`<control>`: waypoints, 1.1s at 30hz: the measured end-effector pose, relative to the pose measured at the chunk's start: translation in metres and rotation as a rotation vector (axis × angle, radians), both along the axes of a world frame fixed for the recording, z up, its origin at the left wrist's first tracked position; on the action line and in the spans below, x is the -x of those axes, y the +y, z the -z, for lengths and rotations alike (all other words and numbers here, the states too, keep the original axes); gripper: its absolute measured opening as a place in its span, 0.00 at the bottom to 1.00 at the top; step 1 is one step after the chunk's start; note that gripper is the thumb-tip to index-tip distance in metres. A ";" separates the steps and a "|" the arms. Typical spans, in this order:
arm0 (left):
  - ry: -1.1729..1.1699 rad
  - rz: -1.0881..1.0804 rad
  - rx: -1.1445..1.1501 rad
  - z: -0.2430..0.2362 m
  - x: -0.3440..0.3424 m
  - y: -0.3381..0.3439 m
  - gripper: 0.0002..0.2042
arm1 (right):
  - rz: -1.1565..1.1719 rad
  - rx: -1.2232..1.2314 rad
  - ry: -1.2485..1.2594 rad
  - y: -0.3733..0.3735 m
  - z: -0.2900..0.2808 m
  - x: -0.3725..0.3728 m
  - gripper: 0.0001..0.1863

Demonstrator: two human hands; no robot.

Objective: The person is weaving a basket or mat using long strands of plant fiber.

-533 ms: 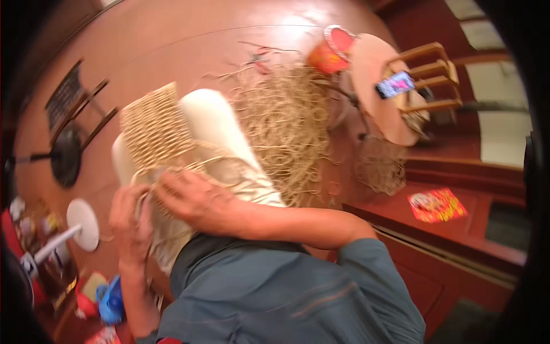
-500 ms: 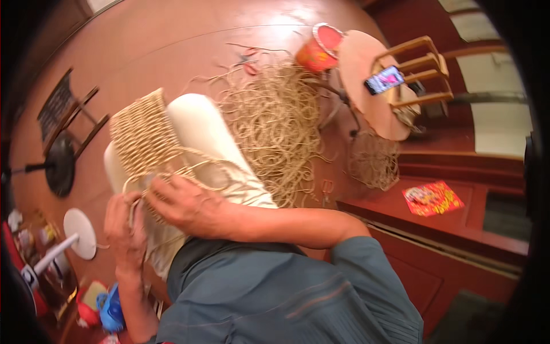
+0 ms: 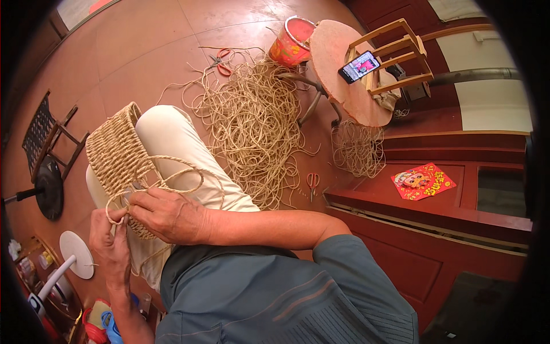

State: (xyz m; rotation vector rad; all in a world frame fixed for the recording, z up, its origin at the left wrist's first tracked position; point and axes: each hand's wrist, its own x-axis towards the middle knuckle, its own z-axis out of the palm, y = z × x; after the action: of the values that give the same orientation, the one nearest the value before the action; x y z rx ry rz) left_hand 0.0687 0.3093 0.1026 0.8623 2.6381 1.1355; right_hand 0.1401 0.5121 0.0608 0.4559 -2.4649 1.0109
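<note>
Evidently closed to a pinch, the thumb and forefinger of the left hand (image 3: 110, 243) held a thin cord loop (image 3: 110, 218) at lower left of the frame. Beside it the right hand (image 3: 172, 217) had its fingers curled shut on the near side of a woven basket (image 3: 117, 150) (a small grey thing at their tips was mostly hidden). The basket lay left of centre, across pale trousers (image 3: 166, 135). Past the knees, a tangled cord heap (image 3: 252, 123) filled the upper middle, with red-handled scissors (image 3: 223, 64) at its far edge, near a red bucket (image 3: 285, 50) at the top.
</note>
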 end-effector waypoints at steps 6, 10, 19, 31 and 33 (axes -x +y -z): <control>-0.351 -0.221 -0.160 0.010 0.003 -0.023 0.05 | -0.067 0.100 -0.075 -0.018 -0.007 0.003 0.12; -0.462 -0.181 -0.260 0.014 0.007 0.004 0.04 | 0.066 0.038 -0.063 -0.002 -0.004 0.001 0.09; -0.491 -0.298 -0.401 0.002 -0.007 0.004 0.07 | 0.020 0.002 -0.055 0.005 -0.008 0.004 0.11; 0.270 -0.039 -0.004 0.000 -0.006 0.004 0.08 | 0.034 -0.005 -0.059 -0.001 -0.012 0.004 0.12; 0.185 -0.089 0.001 0.000 -0.008 0.007 0.08 | 0.036 -0.002 -0.057 -0.001 -0.012 0.003 0.13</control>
State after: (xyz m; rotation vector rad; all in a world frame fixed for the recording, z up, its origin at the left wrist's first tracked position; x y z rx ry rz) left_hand 0.0764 0.3161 0.1023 0.8978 2.8525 1.1247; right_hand 0.1367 0.5109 0.0725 0.3872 -2.5151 1.0201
